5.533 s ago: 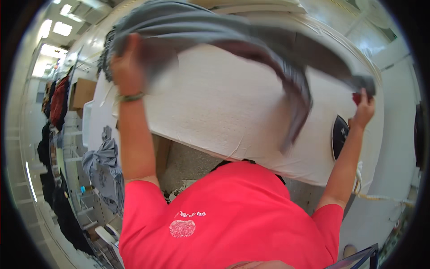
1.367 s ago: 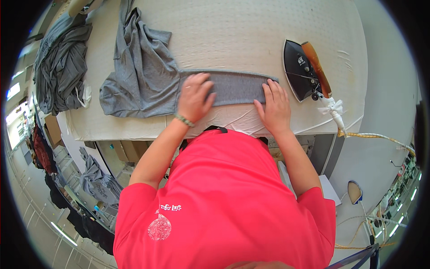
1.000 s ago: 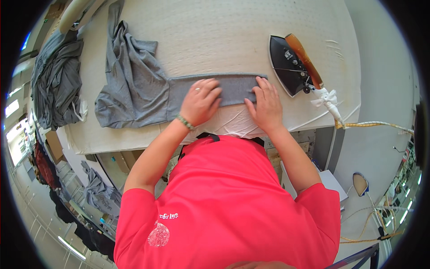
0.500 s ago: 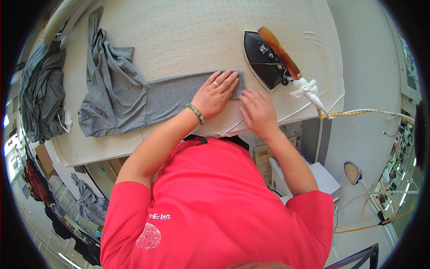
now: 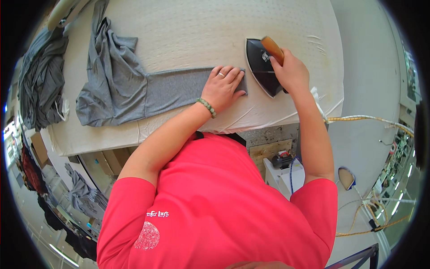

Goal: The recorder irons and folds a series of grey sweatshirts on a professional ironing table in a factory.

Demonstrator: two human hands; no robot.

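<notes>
A grey knit garment [image 5: 117,80] lies on the padded ironing table [image 5: 188,40], its body bunched at the left and one sleeve [image 5: 174,87] stretched flat to the right. Near the sleeve's end rests my left hand [image 5: 222,87], flat with its fingers spread and the thumb on the cuff. My right hand [image 5: 292,71] is wrapped around the brown wooden handle of a black iron [image 5: 257,58]. The iron stands on the table just right of the cuff, apart from it. My hand hides the back of the handle.
A pile of dark grey garments [image 5: 42,80] hangs at the table's left edge. From the iron, a wrapped cord [image 5: 371,114] runs off to the right. Below the table are a white box [image 5: 280,177] and a small motor-like device [image 5: 282,159]. Tangled hoses [image 5: 374,206] lie lower right.
My right hand has left the cuff, moved up and right, and taken hold of the iron's handle. My left hand has shifted slightly right along the sleeve.
</notes>
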